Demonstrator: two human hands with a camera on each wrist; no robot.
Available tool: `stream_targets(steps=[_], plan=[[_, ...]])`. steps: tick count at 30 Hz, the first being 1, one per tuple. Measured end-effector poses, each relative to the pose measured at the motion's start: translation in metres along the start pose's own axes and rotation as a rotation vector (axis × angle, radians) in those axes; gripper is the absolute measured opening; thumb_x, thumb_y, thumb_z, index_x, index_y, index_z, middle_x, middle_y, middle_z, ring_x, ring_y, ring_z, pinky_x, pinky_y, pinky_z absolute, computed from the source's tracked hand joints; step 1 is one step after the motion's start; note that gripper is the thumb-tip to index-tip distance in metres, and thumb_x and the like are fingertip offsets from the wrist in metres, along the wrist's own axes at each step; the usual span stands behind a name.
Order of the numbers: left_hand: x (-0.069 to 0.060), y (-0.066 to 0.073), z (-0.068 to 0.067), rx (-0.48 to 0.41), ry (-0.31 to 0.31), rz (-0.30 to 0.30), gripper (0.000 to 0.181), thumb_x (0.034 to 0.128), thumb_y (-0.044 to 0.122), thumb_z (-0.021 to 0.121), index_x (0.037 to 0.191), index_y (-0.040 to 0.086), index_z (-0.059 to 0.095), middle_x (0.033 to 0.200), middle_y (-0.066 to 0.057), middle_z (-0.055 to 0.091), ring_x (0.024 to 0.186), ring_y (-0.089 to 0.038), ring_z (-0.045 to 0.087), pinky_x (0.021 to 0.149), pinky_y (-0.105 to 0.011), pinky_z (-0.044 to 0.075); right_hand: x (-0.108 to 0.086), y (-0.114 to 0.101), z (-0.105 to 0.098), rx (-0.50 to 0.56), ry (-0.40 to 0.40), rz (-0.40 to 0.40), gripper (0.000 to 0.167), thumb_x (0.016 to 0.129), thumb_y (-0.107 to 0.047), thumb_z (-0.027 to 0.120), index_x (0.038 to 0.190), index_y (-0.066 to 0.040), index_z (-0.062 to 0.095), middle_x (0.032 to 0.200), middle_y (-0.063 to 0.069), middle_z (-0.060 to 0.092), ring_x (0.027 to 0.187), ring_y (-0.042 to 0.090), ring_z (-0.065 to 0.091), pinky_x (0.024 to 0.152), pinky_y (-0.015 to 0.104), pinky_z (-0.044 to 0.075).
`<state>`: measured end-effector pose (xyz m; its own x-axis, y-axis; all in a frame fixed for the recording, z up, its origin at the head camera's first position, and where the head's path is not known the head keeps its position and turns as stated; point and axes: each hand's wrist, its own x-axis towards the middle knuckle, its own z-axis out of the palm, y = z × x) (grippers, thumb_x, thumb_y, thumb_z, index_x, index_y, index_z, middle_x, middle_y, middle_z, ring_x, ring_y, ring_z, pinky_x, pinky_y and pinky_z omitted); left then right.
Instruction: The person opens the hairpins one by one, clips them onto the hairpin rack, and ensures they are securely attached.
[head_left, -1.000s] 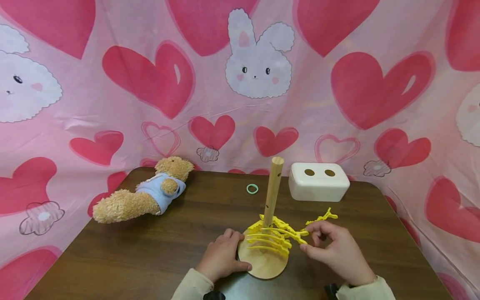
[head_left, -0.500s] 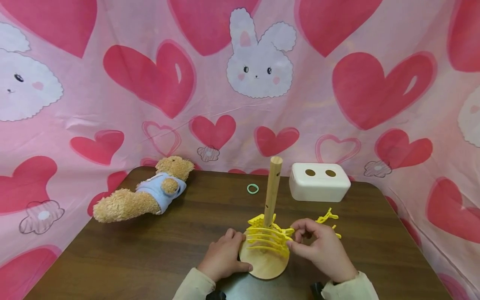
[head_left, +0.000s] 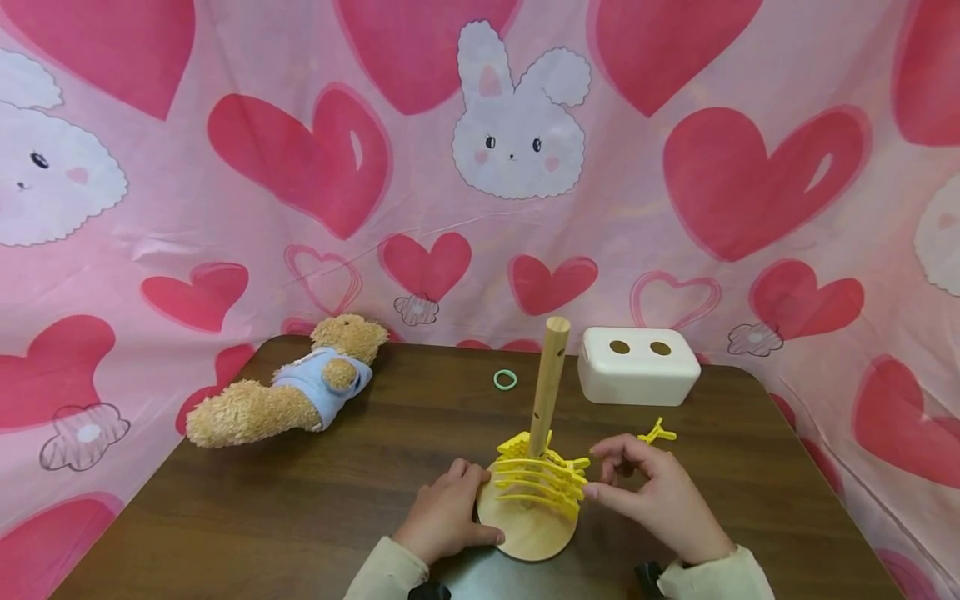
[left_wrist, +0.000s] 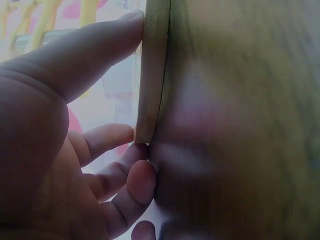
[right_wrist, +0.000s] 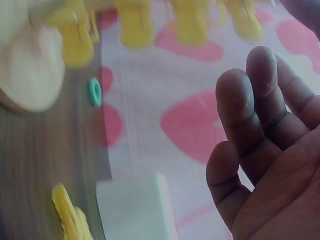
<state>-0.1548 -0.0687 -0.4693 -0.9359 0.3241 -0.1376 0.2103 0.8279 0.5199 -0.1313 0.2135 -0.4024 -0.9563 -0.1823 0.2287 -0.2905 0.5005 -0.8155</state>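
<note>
A wooden stand with a round base and an upright rod stands at the table's near middle. My left hand holds the base's left edge, thumb on top; in the left wrist view the fingers curl at the rim. Several slim yellow plastic pieces, shaped like small hangers, are on the stand, in a row in the right wrist view. My right hand is at their right ends, fingers loosely bent and thumb apart from them, nothing seen between. Whether the thumb touches a piece cannot be told.
Another yellow piece lies on the table behind my right hand. A white box with two round holes stands at the back right, a green ring at the back middle. A teddy bear in blue lies at the left.
My right hand has brought a yellow piece from the right to the row on the stand, let go of it and drawn back slightly. The left hand has stayed on the base.
</note>
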Motion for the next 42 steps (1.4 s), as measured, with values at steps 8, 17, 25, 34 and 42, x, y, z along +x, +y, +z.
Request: stream_targets(steps=[8,17,25,34,42], plan=[[0.0,-0.001,0.001,-0.002,0.0,-0.007,0.074,0.0679,0.051,0.09,0.123,0.012,0.06,0.11,-0.003,0.053,0.101,-0.024,0.056,0.081,-0.059,0.043,0.0,0.017,-0.025,-0.094,0.132,0.051,0.029,0.082,-0.019,0.085,0.106,-0.014,0.069,0.085,-0.003,0.063,0.076,0.013,0.058,0.065,0.028,0.048],[0.001,-0.005,0.001,0.0,0.004,0.008,0.074,0.0684,0.052,0.089,0.124,0.012,0.06,0.111,-0.002,0.054,0.103,-0.023,0.056,0.08,-0.058,0.043,0.002,0.041,-0.038,-0.2,0.239,0.018,0.028,0.083,-0.016,0.084,0.108,-0.011,0.071,0.094,0.003,0.068,0.077,0.007,0.059,0.068,0.023,0.049],[-0.001,-0.005,0.001,-0.002,0.007,0.022,0.074,0.0692,0.053,0.088,0.124,0.013,0.059,0.112,-0.002,0.054,0.104,-0.023,0.056,0.081,-0.057,0.043,0.005,0.071,-0.05,-0.271,0.16,0.255,0.046,0.091,-0.028,0.076,0.126,-0.003,0.061,0.107,0.013,0.066,0.089,0.019,0.06,0.072,0.027,0.049],[-0.001,-0.005,0.0,-0.002,0.018,0.04,0.072,0.0687,0.051,0.089,0.122,0.012,0.061,0.11,-0.002,0.054,0.102,-0.022,0.058,0.081,-0.055,0.045,0.008,0.105,-0.058,-0.322,-0.014,0.476,0.059,0.093,-0.023,0.072,0.138,0.005,0.047,0.108,0.018,0.063,0.097,0.032,0.059,0.083,0.054,0.047],[0.0,-0.006,0.001,-0.003,0.013,0.033,0.072,0.069,0.052,0.089,0.122,0.013,0.06,0.11,-0.001,0.054,0.102,-0.02,0.057,0.081,-0.054,0.045,0.007,0.118,-0.054,-0.294,-0.088,0.511,0.064,0.09,-0.02,0.073,0.14,0.006,0.045,0.092,0.006,0.062,0.082,0.022,0.055,0.072,0.039,0.044]])
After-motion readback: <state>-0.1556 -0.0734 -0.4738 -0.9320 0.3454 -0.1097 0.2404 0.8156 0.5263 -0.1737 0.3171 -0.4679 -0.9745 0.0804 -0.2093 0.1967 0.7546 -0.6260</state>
